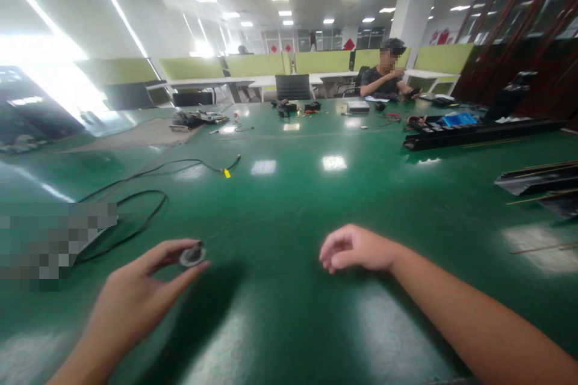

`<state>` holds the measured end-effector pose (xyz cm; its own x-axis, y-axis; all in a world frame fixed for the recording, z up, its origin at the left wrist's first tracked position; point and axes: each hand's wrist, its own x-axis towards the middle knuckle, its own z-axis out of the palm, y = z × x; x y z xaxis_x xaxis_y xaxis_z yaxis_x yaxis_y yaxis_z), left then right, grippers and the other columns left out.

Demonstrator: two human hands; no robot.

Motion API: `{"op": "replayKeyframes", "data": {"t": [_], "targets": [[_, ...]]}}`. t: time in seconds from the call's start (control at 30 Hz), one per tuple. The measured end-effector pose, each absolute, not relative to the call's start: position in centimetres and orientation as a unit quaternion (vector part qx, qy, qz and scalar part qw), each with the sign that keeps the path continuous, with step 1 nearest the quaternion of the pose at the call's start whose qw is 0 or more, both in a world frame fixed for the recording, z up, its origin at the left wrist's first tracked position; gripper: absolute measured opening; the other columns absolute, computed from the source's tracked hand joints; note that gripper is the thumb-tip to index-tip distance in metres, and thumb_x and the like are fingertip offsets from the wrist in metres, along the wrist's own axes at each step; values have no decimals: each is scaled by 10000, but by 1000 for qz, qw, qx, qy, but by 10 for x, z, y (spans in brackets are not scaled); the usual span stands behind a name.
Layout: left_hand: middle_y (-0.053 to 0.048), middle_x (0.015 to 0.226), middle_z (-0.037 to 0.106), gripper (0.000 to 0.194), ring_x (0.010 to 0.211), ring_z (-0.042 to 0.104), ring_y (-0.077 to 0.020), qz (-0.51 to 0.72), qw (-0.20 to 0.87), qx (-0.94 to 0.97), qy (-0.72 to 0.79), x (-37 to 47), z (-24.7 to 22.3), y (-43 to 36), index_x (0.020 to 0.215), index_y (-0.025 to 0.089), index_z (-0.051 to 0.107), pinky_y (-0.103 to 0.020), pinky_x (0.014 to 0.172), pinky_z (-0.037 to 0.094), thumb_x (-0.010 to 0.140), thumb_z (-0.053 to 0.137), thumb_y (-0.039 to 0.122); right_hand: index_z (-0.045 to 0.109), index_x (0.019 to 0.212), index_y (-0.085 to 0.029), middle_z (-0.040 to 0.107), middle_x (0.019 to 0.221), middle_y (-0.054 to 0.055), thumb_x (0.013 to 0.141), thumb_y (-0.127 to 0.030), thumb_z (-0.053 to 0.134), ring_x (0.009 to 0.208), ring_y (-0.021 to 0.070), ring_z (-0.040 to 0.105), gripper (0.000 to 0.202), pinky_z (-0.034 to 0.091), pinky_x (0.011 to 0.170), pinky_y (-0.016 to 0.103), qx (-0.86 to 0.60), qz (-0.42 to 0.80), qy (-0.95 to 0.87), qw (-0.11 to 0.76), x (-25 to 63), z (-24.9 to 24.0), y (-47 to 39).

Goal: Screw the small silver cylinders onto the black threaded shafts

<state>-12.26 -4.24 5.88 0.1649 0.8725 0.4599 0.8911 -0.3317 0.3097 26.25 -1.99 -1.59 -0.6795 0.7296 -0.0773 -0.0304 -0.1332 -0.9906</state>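
My left hand [139, 289] holds a small round piece with a pale grey rim and a dark centre [192, 255] between thumb and fingers, above the green table [271, 210]. The piece is blurred, so its exact kind cannot be told. To the right, my right hand [354, 248] hovers over the table with its fingers loosely curled. A gap shows between thumb and index finger, with nothing visible in it. Left of my left hand lies a black cable [156, 216].
A laptop-like device, partly pixelated [90, 240], sits at the left. Another cable carries a yellow tag [227, 173]. Black metal channels [535, 180] and a long black rail [451, 139] lie at the right. Across the table sits a person [383, 75]; electronic parts [198, 119] lie near the far edge.
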Motion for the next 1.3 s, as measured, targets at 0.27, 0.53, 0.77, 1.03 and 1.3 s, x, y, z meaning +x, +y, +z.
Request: {"op": "replayKeyframes", "data": {"t": [0.27, 0.53, 0.77, 1.03, 1.3], "targets": [[-57, 998, 718, 298, 857, 678, -173, -233, -149, -891, -359, -2, 59, -16, 1147, 219, 682, -291, 794, 563, 861, 672, 305, 680, 1068, -172, 702, 920, 56, 843, -174, 632, 816, 173, 645, 230, 509, 805, 342, -469, 371, -699, 393, 268, -18, -14], [-79, 1143, 687, 401, 1031, 662, -193, -260, -154, -891, -338, 3, 10, -3, 1275, 223, 589, -351, 937, 542, 878, 648, 249, 617, 1137, -196, 665, 1109, 69, 714, -21, 644, 1021, 217, 609, 459, 479, 948, 389, -471, 227, -773, 358, 260, -19, -24], [-37, 970, 720, 239, 875, 686, -172, -265, -203, -871, -361, 5, 2, -7, 1031, 196, 659, -286, 806, 545, 804, 713, 245, 614, 1144, -187, 675, 1107, 68, 729, -5, 617, 1022, 228, 594, 453, 471, 937, 382, -425, 207, -819, 324, 249, -13, -34], [-31, 918, 726, 247, 809, 681, -165, -279, -227, -869, -339, 10, -1, -10, 1010, 199, 672, -267, 744, 518, 793, 739, 296, 637, 1056, -203, 697, 1014, 49, 767, -169, 723, 956, 220, 608, 303, 458, 877, 368, -411, 202, -819, 345, 243, -7, -39], [-10, 971, 724, 271, 862, 676, -147, -281, -246, -867, -331, 11, -4, -10, 1050, 221, 662, -255, 794, 511, 811, 743, 320, 647, 1014, -212, 707, 975, 26, 797, -160, 700, 914, 200, 618, 230, 451, 840, 349, -407, 192, -818, 359, 240, -9, -41]]}}
